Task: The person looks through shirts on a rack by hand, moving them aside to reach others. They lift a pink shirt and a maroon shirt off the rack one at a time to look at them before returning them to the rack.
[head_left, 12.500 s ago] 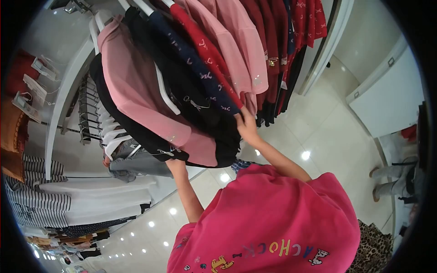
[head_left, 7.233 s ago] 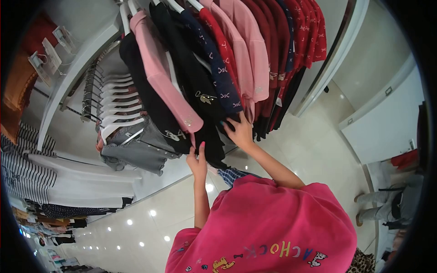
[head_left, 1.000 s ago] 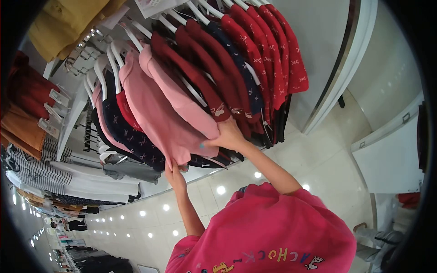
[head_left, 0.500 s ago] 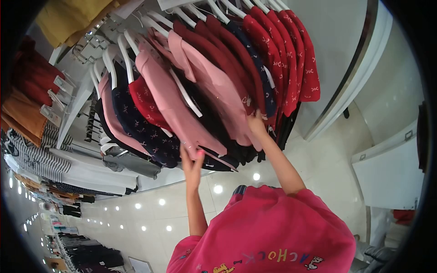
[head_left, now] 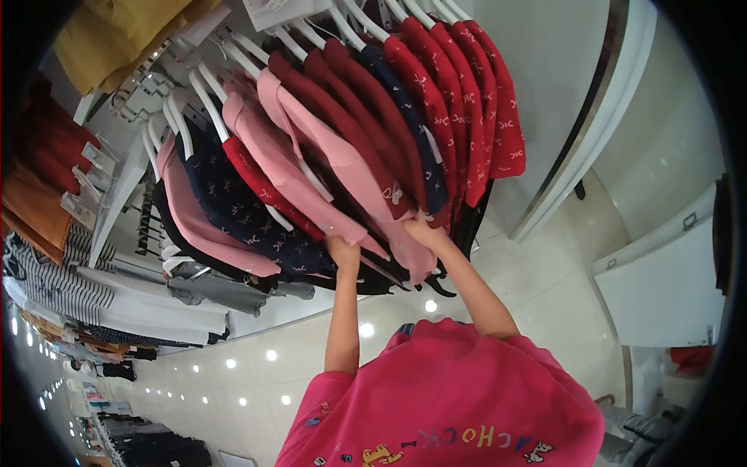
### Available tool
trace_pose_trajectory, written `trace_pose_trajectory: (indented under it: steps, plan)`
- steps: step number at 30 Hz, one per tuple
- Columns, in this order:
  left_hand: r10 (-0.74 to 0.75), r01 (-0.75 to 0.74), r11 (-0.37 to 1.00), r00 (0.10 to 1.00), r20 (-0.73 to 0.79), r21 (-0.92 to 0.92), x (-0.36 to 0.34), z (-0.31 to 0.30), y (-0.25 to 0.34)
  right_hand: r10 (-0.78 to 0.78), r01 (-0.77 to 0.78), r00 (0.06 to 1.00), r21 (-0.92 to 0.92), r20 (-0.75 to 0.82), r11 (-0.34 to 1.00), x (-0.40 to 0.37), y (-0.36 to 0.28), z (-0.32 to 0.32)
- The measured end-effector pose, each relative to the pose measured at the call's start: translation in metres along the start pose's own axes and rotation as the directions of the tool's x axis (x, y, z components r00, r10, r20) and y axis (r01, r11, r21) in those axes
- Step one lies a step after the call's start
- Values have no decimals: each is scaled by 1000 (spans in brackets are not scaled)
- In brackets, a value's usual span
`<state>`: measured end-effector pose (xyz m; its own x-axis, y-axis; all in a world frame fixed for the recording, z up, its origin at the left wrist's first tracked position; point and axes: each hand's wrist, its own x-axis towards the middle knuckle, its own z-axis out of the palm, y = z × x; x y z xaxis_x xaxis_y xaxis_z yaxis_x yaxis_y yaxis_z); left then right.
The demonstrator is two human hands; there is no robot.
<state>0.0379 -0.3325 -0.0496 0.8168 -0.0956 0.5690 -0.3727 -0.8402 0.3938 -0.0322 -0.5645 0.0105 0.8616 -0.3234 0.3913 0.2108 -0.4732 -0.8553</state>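
Observation:
Just in front of me a row of shirts hangs from white hangers. My left hand (head_left: pixel 343 252) is closed around the lower edge of a pink shirt (head_left: pixel 292 175). Beside a red shirt with a white print (head_left: pixel 261 187) hangs a navy patterned shirt (head_left: pixel 233 206), both left of that hand. My right hand (head_left: pixel 426 233) has its fingers bent around the hem of a second pink shirt (head_left: pixel 342 152). Maroon shirts (head_left: pixel 350 124) hang right against this hand. Dark garments show below the pink ones, and the fingertips of both hands are partly hidden by cloth.
Red patterned shirts (head_left: pixel 482 101) fill the rail's right end, next to a grey wall panel (head_left: pixel 556 70). Striped tops (head_left: pixel 66 272) and orange garments (head_left: pixel 35 206) hang at the left. A white cabinet (head_left: pixel 661 292) stands at the right. Glossy floor tiles (head_left: pixel 311 358) reflect ceiling lights.
My left hand has moved up and right and now closes on the first pink shirt's edge. The two pink shirts are nearer each other; the right hand has shifted slightly left and down.

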Motion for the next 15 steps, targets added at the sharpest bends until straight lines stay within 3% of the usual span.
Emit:
trace_pose_trajectory:
  steps: [1,4,5,7,8,10,11,12,14,15]
  plan:
    - [145,-136,960,989,-22,246,-2,2,-9,-10,10,999,16,-30,1000,-1,3,-2]
    - [-118,118,992,993,1,-50,-23,-23,-19,-96,130,974,164,-205,978,-5,19,6]
    - [-208,211,972,977,35,-104,-25,-35,-21,-134,150,966,58,-220,987,-7,20,8]
    - [-349,363,931,908,231,-22,-22,-53,-30,-221,188,946,-156,-237,970,-10,0,1]
    - [-411,421,906,852,324,40,-21,-63,-34,-118,95,987,-202,-107,975,-13,-13,0]
    - [-511,564,812,811,285,-150,-23,-76,-23,123,-72,983,-328,137,942,-23,-47,0]
    - [-533,587,771,807,254,-247,-27,-81,-15,-136,202,973,-399,186,895,-30,-18,28]
    - [-554,596,726,802,223,-342,-32,-85,-7,-300,330,943,-316,142,890,-39,-27,44]
    - [-362,464,766,883,298,-444,-44,-93,4,-353,386,900,-93,254,918,-60,-55,66]
    - [-255,396,772,910,328,-497,-47,-97,7,-360,413,863,-84,355,907,-77,-56,83]
